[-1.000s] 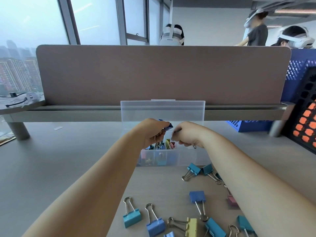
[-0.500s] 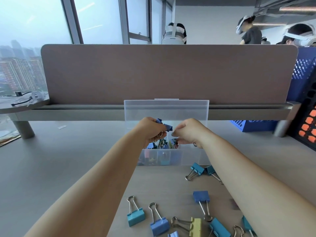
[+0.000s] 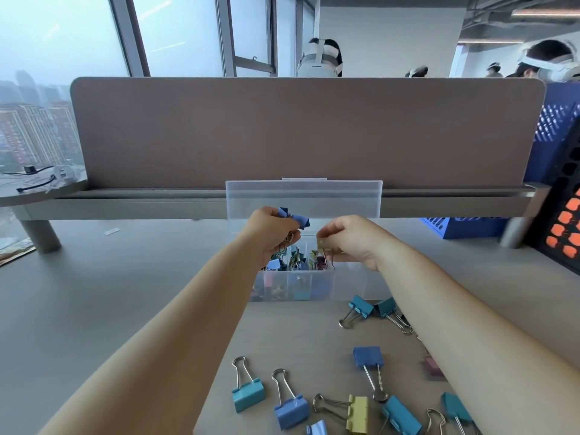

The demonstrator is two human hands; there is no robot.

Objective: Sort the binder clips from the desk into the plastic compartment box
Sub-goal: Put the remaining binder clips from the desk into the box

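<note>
Blue clips [image 3: 295,218] sit bunched in our left hand [image 3: 271,232], fingers curled round their wire handles, above the plastic compartment box [image 3: 348,287]. We judge this a ready stock to feed from. Our right hand [image 3: 351,243] pinches one small yellowish clip [image 3: 320,245] just over the filled compartments; which one, we cannot tell. The lid [image 3: 304,196] stands upright against the divider [image 3: 307,133], leaving the box open. Unsorted binder clips [image 3: 368,356] lie on the desk [image 3: 157,293] near our forearms.

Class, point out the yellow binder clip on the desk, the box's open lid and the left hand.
yellow binder clip [image 3: 357,414]: head view, its yellow body.
box lid [image 3: 303,199]: head view, clear panel's middle.
left hand [image 3: 271,230]: head view, its back.
</note>
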